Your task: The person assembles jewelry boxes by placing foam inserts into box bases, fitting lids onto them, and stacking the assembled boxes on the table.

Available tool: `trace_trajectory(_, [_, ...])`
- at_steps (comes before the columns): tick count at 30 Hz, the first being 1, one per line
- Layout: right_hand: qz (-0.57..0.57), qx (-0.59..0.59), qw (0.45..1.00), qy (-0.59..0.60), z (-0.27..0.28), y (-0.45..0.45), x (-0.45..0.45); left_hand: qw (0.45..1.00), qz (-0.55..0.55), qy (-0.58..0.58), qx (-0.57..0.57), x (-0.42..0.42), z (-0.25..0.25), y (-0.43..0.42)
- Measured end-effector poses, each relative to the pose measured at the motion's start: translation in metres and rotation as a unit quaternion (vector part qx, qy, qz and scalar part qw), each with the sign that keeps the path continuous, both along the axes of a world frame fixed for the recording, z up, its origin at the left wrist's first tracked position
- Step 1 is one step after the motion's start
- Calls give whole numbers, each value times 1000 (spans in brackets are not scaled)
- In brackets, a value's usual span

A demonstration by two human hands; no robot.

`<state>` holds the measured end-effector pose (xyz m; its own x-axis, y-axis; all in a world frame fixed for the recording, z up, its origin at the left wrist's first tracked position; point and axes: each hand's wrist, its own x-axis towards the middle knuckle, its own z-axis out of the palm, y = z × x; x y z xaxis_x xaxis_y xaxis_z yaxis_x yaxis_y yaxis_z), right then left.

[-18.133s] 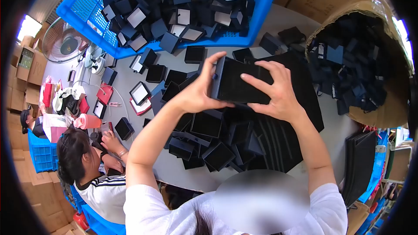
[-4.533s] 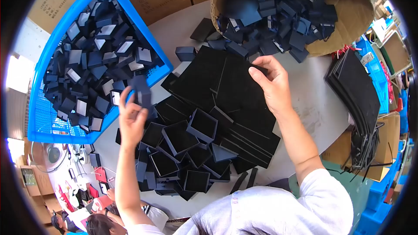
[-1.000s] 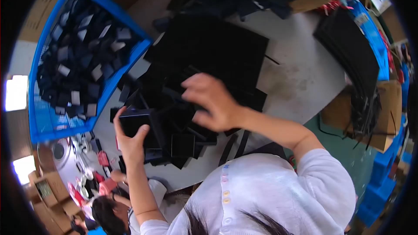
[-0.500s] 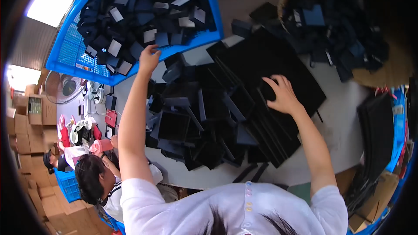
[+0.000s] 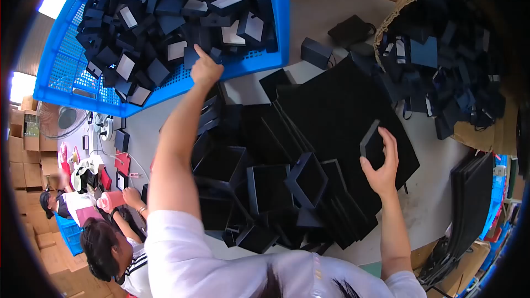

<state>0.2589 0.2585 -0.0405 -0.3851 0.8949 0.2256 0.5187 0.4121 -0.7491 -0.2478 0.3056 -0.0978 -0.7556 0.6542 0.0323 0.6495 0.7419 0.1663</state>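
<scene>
My left hand is over the near rim of a blue plastic crate. Its index finger stretches out to the small dark boxes heaped inside, and the other fingers are partly curled. Between thumb and fingers, my right hand holds a small dark box part, perhaps a lid or tray, seen side-on. It is above a stack of large black sheets. Several open dark box parts lie piled between my arms, partly on the sheets.
At the right a torn-edged cardboard carton holds more dark boxes. A dark box stands on the grey table behind the sheets. Black panels lean at the far right. Another person sits at the left, near a fan.
My left hand has moved slightly right along the crate rim, with its index finger now extended. My right hand has moved right and now visibly holds a small dark box part. The camera view has shifted.
</scene>
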Motion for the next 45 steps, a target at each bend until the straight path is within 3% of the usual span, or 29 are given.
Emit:
trace_trajectory(2, [20,16,999,26,11,3,-9,1000,-14,17,-6,-4,25,-25])
trace_trajectory(3, [36,35,997,55,10,6,-17,983,12,-177,41,6,49,-44])
trace_trajectory(4, [51,44,996,65,16,5,-28,927,36,-362,88,16,72,-64])
trace_trajectory(8, [120,94,984,91,51,-16,-83,908,-97,-353,203,116,140,-125])
trace_trajectory(10, [158,144,974,77,73,-33,-106,890,-206,-345,216,170,161,-154])
trace_trajectory(11, [176,172,968,55,83,-40,-114,872,-208,-390,212,197,175,-161])
trace_trajectory(12, [206,198,958,26,87,-44,-116,871,-279,-327,239,206,161,-166])
trace_trajectory(15, [267,205,942,-4,85,-48,-108,802,-331,-401,294,238,158,-176])
trace_trajectory(17, [301,137,938,101,86,-48,-97,685,-173,-665,243,260,187,-186])
trace_trajectory(19, [240,176,949,109,93,-49,-87,650,-154,-704,240,265,184,-188])
trace_trajectory(21, [153,46,949,272,91,-51,-84,632,-180,-696,289,267,184,-191])
trace_trajectory(22, [90,-55,949,297,89,-52,-87,665,-213,-652,296,267,183,-192])
trace_trajectory(23, [88,-53,950,295,91,-52,-87,663,-215,-653,295,269,180,-192])
trace_trajectory(25, [96,-182,969,139,94,-53,-90,714,-232,-554,358,270,176,-191])
trace_trajectory(26, [83,-101,969,211,81,-57,-101,750,-244,-501,357,270,176,-193])
trace_trajectory(27, [83,-106,969,207,85,-56,-101,783,-252,-448,352,270,183,-194])
trace_trajectory(28, [131,-149,934,298,93,-53,-100,775,-206,-488,344,264,196,-196])
trace_trajectory(29, [170,-192,887,384,96,-48,-97,815,-238,-412,332,248,202,-201])
trace_trajectory(30, [130,-215,861,442,91,-33,-89,849,-286,-300,329,226,210,-208])
trace_trajectory(31, [75,-202,892,398,87,-16,-74,853,-232,-388,263,199,218,-215])
trace_trajectory(32, [74,-152,940,295,68,-2,-56,816,-218,-506,176,178,243,-224])
trace_trajectory(33, [76,-93,975,189,46,14,-43,813,-333,-457,142,143,238,-231])
trace_trajectory(34, [93,-122,984,93,32,18,-31,791,-304,-520,110,108,232,-236])
trace_trajectory(35, [112,-154,982,-6,18,14,-23,845,-291,-437,103,72,219,-227])
trace_trajectory(36, [131,-156,978,-46,6,8,-21,894,-192,-391,109,48,205,-209])
trace_trajectory(38, [134,-190,966,-111,5,-12,-28,881,-3,-432,194,-4,147,-171])
trace_trajectory(40, [152,-171,959,-169,-6,-24,-35,893,57,-412,171,-45,78,-135])
trace_trajectory(43, [119,-63,985,-110,23,-46,-39,942,132,-293,102,-55,10,-76])
trace_trajectory(45, [111,47,990,-69,39,-56,-35,963,104,-228,102,-71,-30,-38])
